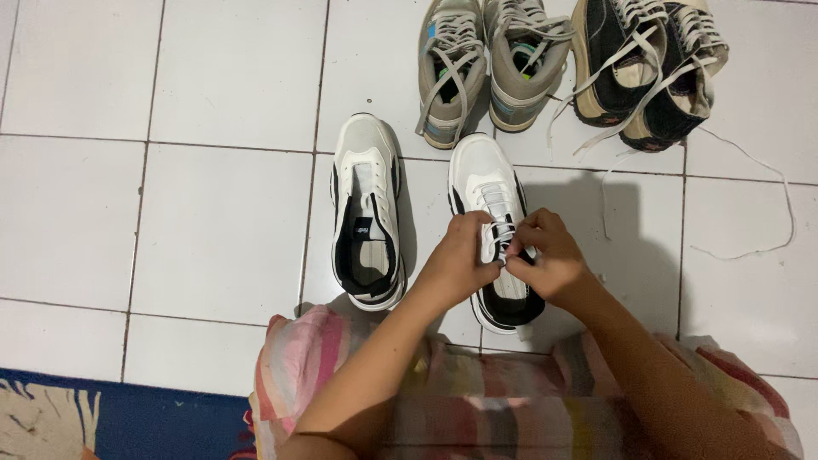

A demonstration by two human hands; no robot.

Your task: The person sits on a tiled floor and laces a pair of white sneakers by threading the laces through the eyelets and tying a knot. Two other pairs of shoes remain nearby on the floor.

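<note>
Two hands meet over the white sneaker (492, 189) on the right of the pair, fingers pinched on its white lace (503, 230) near the tongue. L hand (461, 255) comes in from the lower left, fingertips closed tight on a bit of lace; R hand (545, 255) mirrors it from the lower right, fingers also narrow and gripping lace (exactly which strand each holds I can't tell, knuckles hide it). Both are about equally near, touching almost thumb to thumb over the eyelet rows. The shoe's long axis runs away from the person, toe far, heel near, so the lace rows lie crosswise just under and beyond the fingertips. Forearms angle inward in a V over a striped pink garment (298, 366), wrists bent down.

Its mate, the other white sneaker (366, 204), sits just beside to the left, parallel, untouched. Further off w/ loose laces: a grey pair (490, 64) and a black-and-cream pair (652, 68), one stray lace (767, 213) trailing across the white tile floor (170, 170). Blue rug (128, 422) at the near left corner.
</note>
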